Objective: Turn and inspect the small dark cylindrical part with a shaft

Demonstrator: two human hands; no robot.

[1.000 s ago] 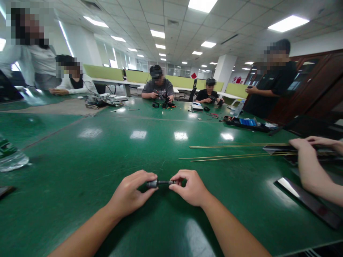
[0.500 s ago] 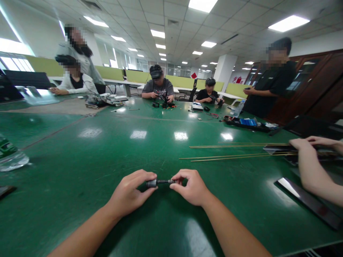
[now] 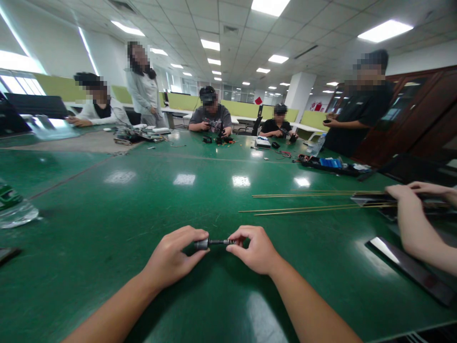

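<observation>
Close above the near part of the green table (image 3: 200, 200), my left hand (image 3: 174, 259) pinches the thick end of a dark cylindrical part with a thin shaft (image 3: 216, 242). My right hand (image 3: 255, 250) is closed on the far right end of the same shaft, with thumb and fingertips. The part lies roughly level between both hands, and its exact kind cannot be made out. Fingers hide both of its ends.
Thin brass-coloured rods (image 3: 307, 209) lie to the right, beside another person's hands (image 3: 407, 200). A dark glossy panel (image 3: 407, 269) rests nearer. A clear bottle (image 3: 16, 209) is at left. Further back are a parts tray (image 3: 328, 164) and several people.
My hands and the dark part stay almost still. In the background, a standing person has moved from the far left toward the right, behind the table.
</observation>
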